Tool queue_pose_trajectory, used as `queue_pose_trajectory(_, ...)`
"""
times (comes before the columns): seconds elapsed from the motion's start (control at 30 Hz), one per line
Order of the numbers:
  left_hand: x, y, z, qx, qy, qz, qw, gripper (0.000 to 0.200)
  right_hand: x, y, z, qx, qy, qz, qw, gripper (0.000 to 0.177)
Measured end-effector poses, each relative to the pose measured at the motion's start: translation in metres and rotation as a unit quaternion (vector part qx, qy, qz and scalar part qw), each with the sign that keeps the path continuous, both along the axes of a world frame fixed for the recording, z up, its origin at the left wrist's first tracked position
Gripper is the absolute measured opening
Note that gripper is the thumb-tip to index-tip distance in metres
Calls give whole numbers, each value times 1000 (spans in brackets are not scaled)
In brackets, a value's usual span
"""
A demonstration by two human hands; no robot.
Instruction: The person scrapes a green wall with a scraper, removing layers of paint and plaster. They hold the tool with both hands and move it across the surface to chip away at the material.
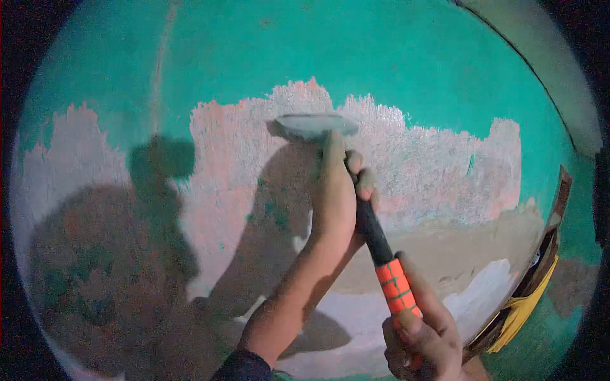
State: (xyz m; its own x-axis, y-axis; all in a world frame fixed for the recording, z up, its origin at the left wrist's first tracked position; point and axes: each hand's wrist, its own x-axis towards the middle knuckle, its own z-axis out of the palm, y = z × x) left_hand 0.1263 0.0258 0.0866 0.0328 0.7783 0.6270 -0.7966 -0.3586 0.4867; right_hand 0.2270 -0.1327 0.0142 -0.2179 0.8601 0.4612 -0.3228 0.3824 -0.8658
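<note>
A long-handled scraper (375,232) slants up across the wall, with a black shaft and an orange grip marked by dark lines. Its wide, pale blade (311,123) lies against the scraped patch near that patch's upper edge. High on the shaft, just below the blade, my left hand (340,184) is closed, its thumb pointing up toward the blade. My right hand (426,340) wraps the lower end of the orange grip. Where the blade joins the shaft is partly hidden by my left hand.
Green paint (406,51) covers the upper wall above a ragged whitish-pink scraped area (438,171). Lower down is a bare brownish band (419,254). At the right stand a dark wooden edge (559,197) and a yellow cloth-like piece (524,311). Shadows darken the left side.
</note>
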Motion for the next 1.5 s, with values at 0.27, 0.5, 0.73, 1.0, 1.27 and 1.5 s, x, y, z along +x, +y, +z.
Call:
queue_pose_trajectory(0.27,-2,-3,11,-6,-8,-4,1000,22,-3,0,5,-4,9,-10,1000,56)
queue_pose_trajectory(0.5,0,-3,19,-8,8,34,999,40,-1,3,15,-47,0,-32,998,60)
queue_pose_trajectory(0.73,2,-8,16,-18,-33,39,999,40,0,-5,18,-8,7,-3,1000,57)
queue_pose_trajectory(1.0,-1,-1,18,0,-13,46,999,31,-1,4,20,27,-24,-17,999,54)
queue_pose_trajectory(1.27,-3,-4,23,4,-15,53,999,33,0,8,14,20,2,3,1000,54)
queue_pose_trajectory(1.5,-3,1,25,15,-32,49,998,29,0,7,24,11,-6,9,1000,53)
